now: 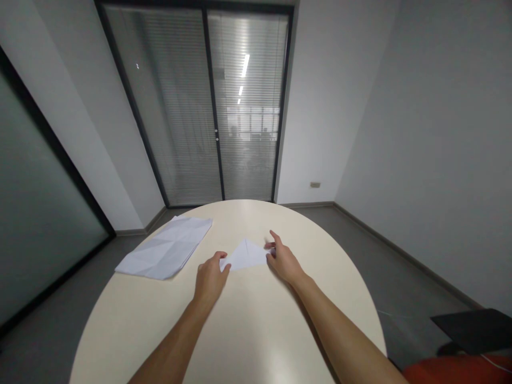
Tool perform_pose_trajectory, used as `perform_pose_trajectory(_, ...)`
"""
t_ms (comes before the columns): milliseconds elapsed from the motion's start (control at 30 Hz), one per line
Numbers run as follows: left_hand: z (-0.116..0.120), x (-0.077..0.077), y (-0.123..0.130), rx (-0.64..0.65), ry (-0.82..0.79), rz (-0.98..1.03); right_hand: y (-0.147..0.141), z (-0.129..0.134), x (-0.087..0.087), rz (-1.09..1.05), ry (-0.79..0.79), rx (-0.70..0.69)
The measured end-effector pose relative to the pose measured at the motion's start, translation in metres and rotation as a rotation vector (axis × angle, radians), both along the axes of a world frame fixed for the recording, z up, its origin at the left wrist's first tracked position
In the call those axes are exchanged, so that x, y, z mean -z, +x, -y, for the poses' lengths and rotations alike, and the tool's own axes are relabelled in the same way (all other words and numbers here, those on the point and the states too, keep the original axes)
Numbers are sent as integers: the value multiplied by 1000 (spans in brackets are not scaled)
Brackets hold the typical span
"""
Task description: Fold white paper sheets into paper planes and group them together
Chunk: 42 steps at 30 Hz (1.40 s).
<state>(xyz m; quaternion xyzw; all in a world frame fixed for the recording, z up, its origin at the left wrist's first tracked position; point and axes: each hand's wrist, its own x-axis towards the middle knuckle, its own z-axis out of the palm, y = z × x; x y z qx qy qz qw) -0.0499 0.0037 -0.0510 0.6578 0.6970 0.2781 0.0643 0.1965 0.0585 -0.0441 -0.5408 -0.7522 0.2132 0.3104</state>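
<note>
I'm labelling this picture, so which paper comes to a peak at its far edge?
The small white paper, between your left hand and right hand. The other paper, the larger creased stack, lies farther left.

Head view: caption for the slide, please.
Two hands at a folded paper, creased sheets lying to the left on a round table.

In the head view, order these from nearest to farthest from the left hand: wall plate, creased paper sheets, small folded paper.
1. Small folded paper: at the left hand's fingertips.
2. Creased paper sheets: left side of the table.
3. Wall plate: beyond the table, right of the door.
</note>
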Motion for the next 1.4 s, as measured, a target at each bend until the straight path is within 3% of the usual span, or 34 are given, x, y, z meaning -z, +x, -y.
perform_pose_trajectory(267,1,-1,-1,-59,-32,-49,3,-5,6,61,-1,55)
perform_pose_trajectory(600,4,-7,1,-67,-47,-99,1,2,-10,290,70,54)
perform_pose_trajectory(1033,4,-6,0,-20,-36,-101,2,16,-25,344,13,-54)
perform_pose_trajectory(1400,4,-5,3,-3,-21,-191,3,10,-17,441,65,-49)
